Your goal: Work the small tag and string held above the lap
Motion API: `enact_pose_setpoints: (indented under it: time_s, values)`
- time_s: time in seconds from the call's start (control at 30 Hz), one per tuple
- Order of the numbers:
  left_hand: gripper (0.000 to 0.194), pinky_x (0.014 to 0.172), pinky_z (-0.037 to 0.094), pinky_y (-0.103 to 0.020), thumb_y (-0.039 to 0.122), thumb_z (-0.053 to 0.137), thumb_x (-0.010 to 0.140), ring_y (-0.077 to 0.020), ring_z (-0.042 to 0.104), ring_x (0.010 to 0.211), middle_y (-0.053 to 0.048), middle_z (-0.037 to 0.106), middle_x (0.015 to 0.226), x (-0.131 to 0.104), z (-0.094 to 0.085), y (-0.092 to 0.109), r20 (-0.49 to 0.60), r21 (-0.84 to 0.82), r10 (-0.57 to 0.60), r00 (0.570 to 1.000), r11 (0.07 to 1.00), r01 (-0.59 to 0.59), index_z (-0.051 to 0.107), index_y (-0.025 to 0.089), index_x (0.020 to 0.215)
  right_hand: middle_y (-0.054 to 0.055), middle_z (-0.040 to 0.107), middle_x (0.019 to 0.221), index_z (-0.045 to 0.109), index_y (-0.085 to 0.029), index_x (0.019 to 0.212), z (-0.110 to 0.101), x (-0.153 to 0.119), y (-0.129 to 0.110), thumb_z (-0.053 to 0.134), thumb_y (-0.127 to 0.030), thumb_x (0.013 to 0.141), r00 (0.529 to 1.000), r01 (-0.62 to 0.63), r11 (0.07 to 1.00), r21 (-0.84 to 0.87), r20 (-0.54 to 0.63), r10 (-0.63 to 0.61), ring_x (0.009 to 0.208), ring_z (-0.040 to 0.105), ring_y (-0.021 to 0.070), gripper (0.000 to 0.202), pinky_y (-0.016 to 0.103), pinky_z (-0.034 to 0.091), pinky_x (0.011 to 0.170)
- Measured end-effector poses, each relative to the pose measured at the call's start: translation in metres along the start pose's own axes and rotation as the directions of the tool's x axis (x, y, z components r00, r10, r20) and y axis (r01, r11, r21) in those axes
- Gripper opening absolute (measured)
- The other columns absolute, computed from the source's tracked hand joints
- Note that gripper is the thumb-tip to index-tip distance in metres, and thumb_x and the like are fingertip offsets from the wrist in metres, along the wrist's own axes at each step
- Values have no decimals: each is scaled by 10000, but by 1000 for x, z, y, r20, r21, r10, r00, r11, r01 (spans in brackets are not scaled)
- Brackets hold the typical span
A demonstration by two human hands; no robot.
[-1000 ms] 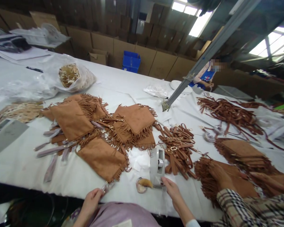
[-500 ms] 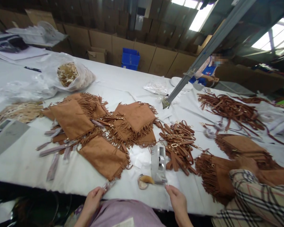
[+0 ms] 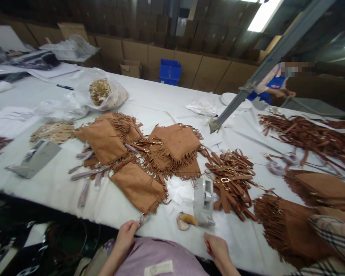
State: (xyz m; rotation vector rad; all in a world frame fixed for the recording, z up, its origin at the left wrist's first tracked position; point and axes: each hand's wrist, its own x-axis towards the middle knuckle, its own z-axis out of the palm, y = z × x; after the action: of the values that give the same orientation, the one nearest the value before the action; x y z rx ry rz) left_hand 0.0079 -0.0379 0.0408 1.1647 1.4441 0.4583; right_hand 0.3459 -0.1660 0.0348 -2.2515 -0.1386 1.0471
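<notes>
My left hand (image 3: 127,233) is closed in a pinch on the plastic-wrapped strap (image 3: 143,219) at the lower corner of a tan fringed bag (image 3: 138,187). This bag lies flat near the table's front edge. My right hand (image 3: 217,245) is closed just in front of a grey tape dispenser (image 3: 203,201), apart from it. Whatever its fingertips hold, if anything, is too small to make out. A curved yellowish-brown piece (image 3: 188,219) lies on the table left of the dispenser. Beyond the bag are more fringed bags (image 3: 172,142), piled together, some with wrapped straps.
Brown straps with gold clasps (image 3: 232,180) are heaped right of the dispenser. A co-worker's plaid sleeve (image 3: 336,234) reaches over fringed bags (image 3: 296,226) at right. A second dispenser (image 3: 40,159) stands left. A grey post (image 3: 235,97) rises behind; another person (image 3: 273,86) stands beyond.
My right hand has drawn a little away from the dispenser's front end, its fingers more curled. The left hand keeps its pinch on the strap. The view has turned slightly left.
</notes>
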Motion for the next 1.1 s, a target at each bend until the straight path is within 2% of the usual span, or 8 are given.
enact_pose_setpoints:
  time_s: [0.1, 0.17, 0.23, 0.3, 0.4, 0.5, 0.77, 1.1]
  values:
    - [410, 543, 310, -244, 583, 389, 750, -131, 360, 558, 53, 339, 545, 4, 3, -4, -53, 50, 19, 998, 999, -16, 412, 212, 576, -4, 368, 347, 377, -243, 356, 12, -5, 3, 590, -512, 557, 993, -18, 993, -120, 115, 32, 326, 337, 111, 397, 282, 289, 359]
    - [378, 566, 304, -244, 537, 389, 773, -131, 372, 581, 53, 339, 562, 7, 4, -8, -86, 106, 29, 996, 994, -20, 390, 215, 577, -15, 366, 374, 416, -238, 398, 32, -12, -12, 558, -562, 581, 965, 120, 975, -189, 251, -70, 340, 333, 109, 398, 281, 283, 366]
    - [347, 582, 295, -245, 481, 397, 801, -132, 383, 597, 53, 346, 565, 8, 5, -11, -105, 180, 47, 993, 983, -27, 375, 214, 580, -20, 404, 425, 466, -216, 470, 63, -26, -40, 537, -609, 607, 873, 324, 926, -194, 438, -214, 373, 367, 109, 422, 267, 298, 385]
    - [316, 597, 292, -250, 421, 396, 829, -136, 407, 607, 48, 379, 567, 7, 6, -12, -98, 258, 71, 993, 965, -43, 378, 213, 592, -24, 429, 449, 497, -194, 517, 98, -44, -71, 520, -613, 653, 712, 450, 882, -140, 652, -260, 398, 390, 104, 441, 249, 312, 405]
    - [258, 620, 309, -258, 353, 390, 861, -151, 473, 638, 26, 473, 606, 5, 5, -10, -56, 361, 111, 992, 929, -84, 429, 211, 648, -18, 506, 516, 582, -163, 626, 148, -70, -102, 553, -584, 682, 572, 469, 879, -85, 787, -229, 433, 436, 98, 427, 229, 346, 430]
    - [214, 646, 341, -263, 310, 372, 887, -172, 542, 695, -13, 571, 688, 3, 4, -9, -18, 446, 135, 991, 888, -113, 487, 214, 734, -30, 504, 508, 611, -151, 671, 181, -84, -108, 544, -584, 718, 500, 466, 881, -80, 846, -187, 410, 406, 83, 440, 219, 326, 419]
    - [232, 710, 396, -289, 240, 291, 922, -202, 600, 806, -84, 655, 872, 1, 4, -12, 63, 587, 151, 987, 794, -159, 516, 191, 893, -51, 402, 366, 516, -160, 476, 216, -78, -83, 579, -454, 756, 540, 463, 865, -195, 836, -100, 340, 304, 60, 411, 224, 205, 389]
    - [250, 667, 402, -298, 286, 275, 933, -215, 608, 771, -86, 658, 831, 3, 2, -16, 82, 592, 153, 985, 788, -171, 506, 192, 909, -60, 391, 322, 529, -160, 472, 219, -76, -83, 553, -315, 797, 638, 382, 891, -245, 768, -62, 290, 296, 61, 361, 220, 195, 357]
